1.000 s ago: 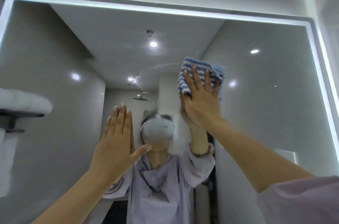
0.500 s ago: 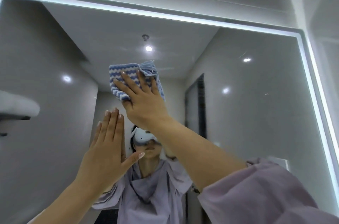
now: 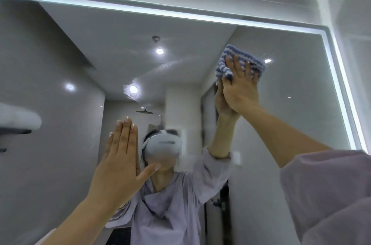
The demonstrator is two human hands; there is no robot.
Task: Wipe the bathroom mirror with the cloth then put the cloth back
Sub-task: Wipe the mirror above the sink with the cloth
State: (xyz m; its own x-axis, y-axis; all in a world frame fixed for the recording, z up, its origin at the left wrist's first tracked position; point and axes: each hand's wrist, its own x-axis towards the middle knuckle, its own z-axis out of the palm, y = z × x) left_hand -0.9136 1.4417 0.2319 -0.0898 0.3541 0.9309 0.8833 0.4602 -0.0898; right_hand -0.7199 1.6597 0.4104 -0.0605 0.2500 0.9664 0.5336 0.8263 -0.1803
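Observation:
A large bathroom mirror with a lit white border fills the view. High on its right part, a blue-and-white striped cloth lies flat against the glass. My right hand presses on the cloth with straight, spread fingers, arm raised. My left hand rests flat on the glass lower left, fingers straight and together, thumb out. Faint wipe streaks show on the glass near the middle.
The mirror's lit top edge and right edge frame the glass; a white wall corner stands beyond at right. The reflection shows a person in a lilac top, ceiling spotlights and a towel shelf at left.
My right hand has swept the cloth across the glass, from left of centre half a second ago over to the upper right. My left hand stays pressed on the mirror.

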